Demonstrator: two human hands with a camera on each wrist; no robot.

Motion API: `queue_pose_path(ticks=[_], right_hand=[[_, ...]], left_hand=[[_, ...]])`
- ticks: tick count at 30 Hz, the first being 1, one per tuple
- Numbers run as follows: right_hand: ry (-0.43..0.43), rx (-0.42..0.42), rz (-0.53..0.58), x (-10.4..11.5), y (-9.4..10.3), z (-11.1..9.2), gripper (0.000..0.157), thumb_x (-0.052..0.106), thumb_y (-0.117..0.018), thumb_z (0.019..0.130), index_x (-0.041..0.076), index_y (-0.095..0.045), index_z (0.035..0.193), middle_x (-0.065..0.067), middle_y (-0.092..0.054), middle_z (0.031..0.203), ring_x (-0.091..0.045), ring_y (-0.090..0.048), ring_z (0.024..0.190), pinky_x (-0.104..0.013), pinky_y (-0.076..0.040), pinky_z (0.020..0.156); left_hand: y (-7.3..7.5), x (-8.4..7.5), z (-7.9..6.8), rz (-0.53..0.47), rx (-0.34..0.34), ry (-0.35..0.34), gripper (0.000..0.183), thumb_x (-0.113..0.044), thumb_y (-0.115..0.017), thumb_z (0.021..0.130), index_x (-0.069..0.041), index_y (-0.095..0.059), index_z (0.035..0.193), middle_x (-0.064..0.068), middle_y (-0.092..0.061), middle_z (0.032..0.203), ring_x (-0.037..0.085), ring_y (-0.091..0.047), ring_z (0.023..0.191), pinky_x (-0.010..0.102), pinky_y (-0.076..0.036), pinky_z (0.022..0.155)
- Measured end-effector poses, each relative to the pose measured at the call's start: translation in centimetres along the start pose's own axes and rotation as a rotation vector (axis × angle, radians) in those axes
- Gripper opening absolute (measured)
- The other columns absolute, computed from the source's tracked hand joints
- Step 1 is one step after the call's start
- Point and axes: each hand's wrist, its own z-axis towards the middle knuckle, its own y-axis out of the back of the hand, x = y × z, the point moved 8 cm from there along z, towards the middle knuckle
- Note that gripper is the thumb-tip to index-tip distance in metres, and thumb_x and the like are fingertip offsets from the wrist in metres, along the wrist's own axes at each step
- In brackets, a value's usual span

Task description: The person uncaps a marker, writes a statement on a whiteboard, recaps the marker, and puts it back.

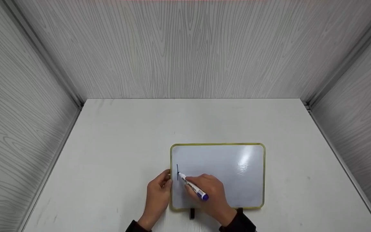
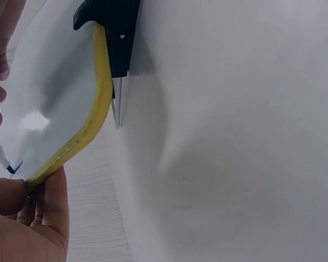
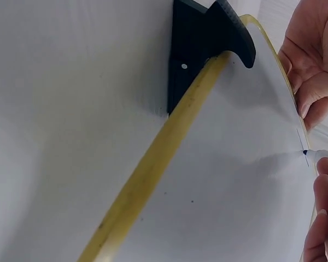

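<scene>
A small whiteboard [image 1: 224, 180] with a yellow frame stands at the front of the table. My left hand [image 1: 158, 193] pinches its left edge, the thumb on the front and the fingers behind, as the left wrist view shows. My right hand [image 1: 209, 193] grips a white marker [image 1: 193, 187] with a blue end. In the head view the marker's tip meets the board near its left side, on a short upright dark line [image 1: 177, 167]. The right wrist view also shows the blue tip [image 3: 305, 152] at the board's surface.
Black stand clips [image 1: 192, 213] hold the board's lower edge; one clip [image 3: 208, 43] is close in the right wrist view. The white table [image 1: 114, 145] is bounded by wood-grain panels [image 1: 185, 48] at the back and both sides. A bright glare lies on the board's upper right.
</scene>
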Motion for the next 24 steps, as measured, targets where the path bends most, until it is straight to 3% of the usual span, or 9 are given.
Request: queue_pose_path(ticks=[10, 24], right_hand=[[-0.007, -0.028, -0.043, -0.4, 0.7, -0.3, 0.029, 0.006, -0.087, 0.079, 0.01, -0.081, 0.107, 0.005, -0.078, 0.092, -0.006, -0.069, 0.075, -0.026, -0.053, 0.066], [-0.007, -0.067, -0.069, -0.6, 1.1, -0.2, 0.03, 0.003, -0.088, 0.075, 0.008, -0.081, 0.104, 0.004, -0.077, 0.088, -0.008, -0.065, 0.069, -0.024, -0.051, 0.062]], left_hand=[[0.1, -0.5, -0.1, -0.038, 0.004, -0.036, 0.036, 0.011, -0.061, 0.098, 0.011, -0.063, 0.134, 0.015, -0.073, 0.109, 0.022, -0.07, 0.097, 0.029, -0.056, 0.081], [0.1, -0.3, -0.1, -0.023, -0.008, -0.036, 0.036, 0.013, -0.062, 0.097, 0.011, -0.064, 0.133, 0.016, -0.074, 0.108, 0.022, -0.07, 0.096, 0.029, -0.056, 0.081]])
